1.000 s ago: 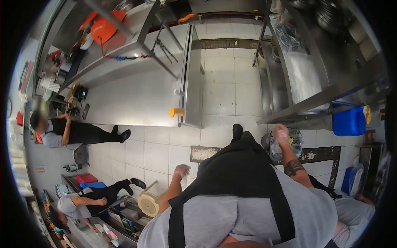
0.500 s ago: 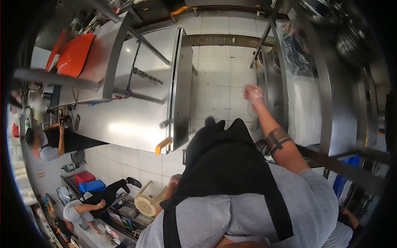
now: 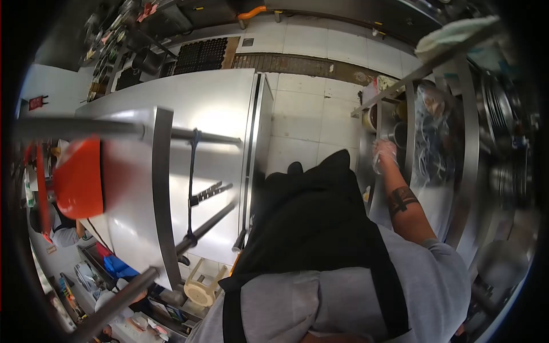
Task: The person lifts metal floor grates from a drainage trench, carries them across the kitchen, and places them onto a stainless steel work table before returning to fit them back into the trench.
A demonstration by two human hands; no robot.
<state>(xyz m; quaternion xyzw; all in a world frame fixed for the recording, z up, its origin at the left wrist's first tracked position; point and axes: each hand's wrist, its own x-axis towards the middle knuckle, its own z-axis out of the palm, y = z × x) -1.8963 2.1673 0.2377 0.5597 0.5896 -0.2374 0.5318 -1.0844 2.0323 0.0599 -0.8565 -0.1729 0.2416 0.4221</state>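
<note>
My right hand (image 3: 385,151), in a clear plastic glove, reaches forward at the right, beside the metal rack (image 3: 407,86). It is close to a round metal container (image 3: 400,134) on the rack's lower shelf; whether they touch cannot be made out. Its fingers are small and blurred, so their grip is unclear. Plastic-wrapped items (image 3: 432,137) lie on the shelf to the right of this hand. My left hand is out of sight. A steel worktable (image 3: 211,108) stands to the left of my black apron (image 3: 309,217).
An orange-red chair-like object (image 3: 80,180) sits on a raised metal shelf (image 3: 163,194) at the left. Below that are a beige stool (image 3: 201,288) and parts of two people, one at a sleeve (image 3: 67,235). Stacked metal pans (image 3: 494,108) stand far right. Tiled floor (image 3: 294,123) shows ahead.
My right hand has moved right, from over the floor to the rack. My left hand has gone out of view. The view has shifted, with the raised shelf now nearer the middle.
</note>
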